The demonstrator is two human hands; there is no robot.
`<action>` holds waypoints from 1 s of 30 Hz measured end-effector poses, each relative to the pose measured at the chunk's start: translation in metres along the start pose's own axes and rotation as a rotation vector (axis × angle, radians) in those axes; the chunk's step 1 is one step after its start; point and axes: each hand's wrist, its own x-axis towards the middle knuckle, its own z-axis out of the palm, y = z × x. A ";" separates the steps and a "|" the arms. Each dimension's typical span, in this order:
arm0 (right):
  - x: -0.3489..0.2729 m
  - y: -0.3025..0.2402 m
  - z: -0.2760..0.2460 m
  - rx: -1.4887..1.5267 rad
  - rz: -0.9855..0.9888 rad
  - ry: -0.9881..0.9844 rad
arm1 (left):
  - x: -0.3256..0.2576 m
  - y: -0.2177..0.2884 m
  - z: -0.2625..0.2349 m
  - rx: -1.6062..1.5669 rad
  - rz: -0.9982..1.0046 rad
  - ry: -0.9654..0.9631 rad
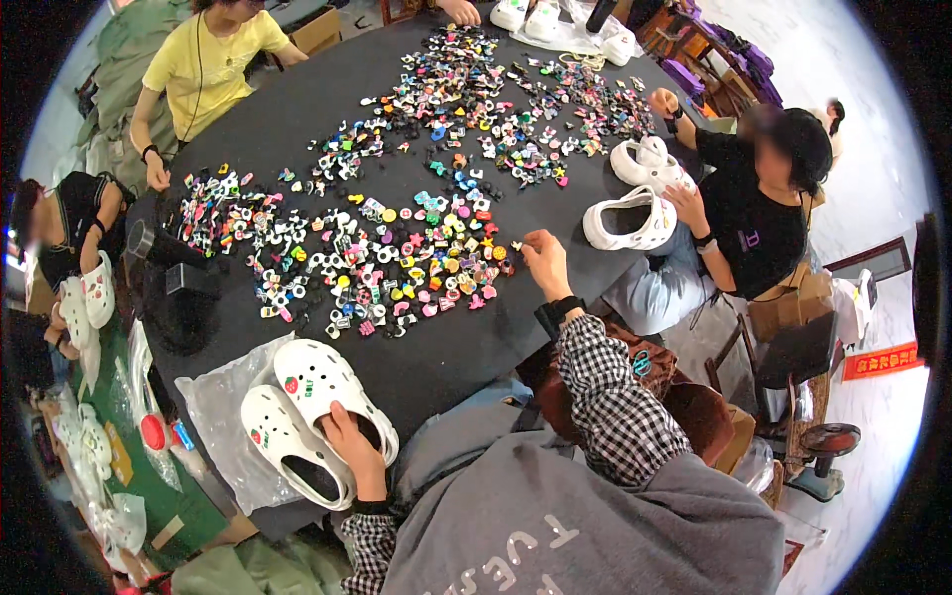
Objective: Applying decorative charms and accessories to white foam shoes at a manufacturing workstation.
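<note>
A pair of white clogs lies at the table's near left edge, a strawberry charm and green letter charms on the uppers. My left hand (355,451) grips the nearer white clog (332,382) at its opening, fingers over the rim of the upper. The other white clog (288,436) rests against it on the left. Over the near right of the table, my right hand (545,263) pinches a small pale shoe charm (517,245) between thumb and fingertips. Just left of that hand spreads a heap of colourful shoe charms (426,248).
Clear plastic bags (213,407) lie under the clogs on the black table (436,352). At right, a person in black (764,198) handles white clogs (630,218). A person in yellow (213,64) is at the far left. More white clogs (540,20) stand at the far edge.
</note>
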 end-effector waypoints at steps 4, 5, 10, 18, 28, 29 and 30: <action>0.000 -0.009 0.006 -0.194 -0.101 -0.001 | -0.003 0.006 0.007 -0.055 -0.026 0.046; 0.000 -0.011 0.007 -0.192 -0.108 -0.004 | -0.004 0.004 0.006 -0.055 -0.020 0.047; 0.011 -0.018 0.011 -0.158 -0.150 -0.054 | -0.003 0.000 0.005 -0.078 0.039 -0.004; 0.024 -0.020 0.024 -0.213 -0.200 -0.113 | -0.003 0.001 0.005 -0.077 0.025 0.024; 0.011 -0.082 0.044 -0.072 -0.446 -0.128 | -0.001 -0.001 0.000 0.081 0.012 0.017; 0.006 -0.097 0.051 -0.053 -0.460 -0.189 | -0.002 0.000 0.000 0.083 0.011 0.024; 0.003 -0.102 0.060 -0.003 -0.487 -0.227 | -0.002 0.001 0.004 0.030 0.022 0.017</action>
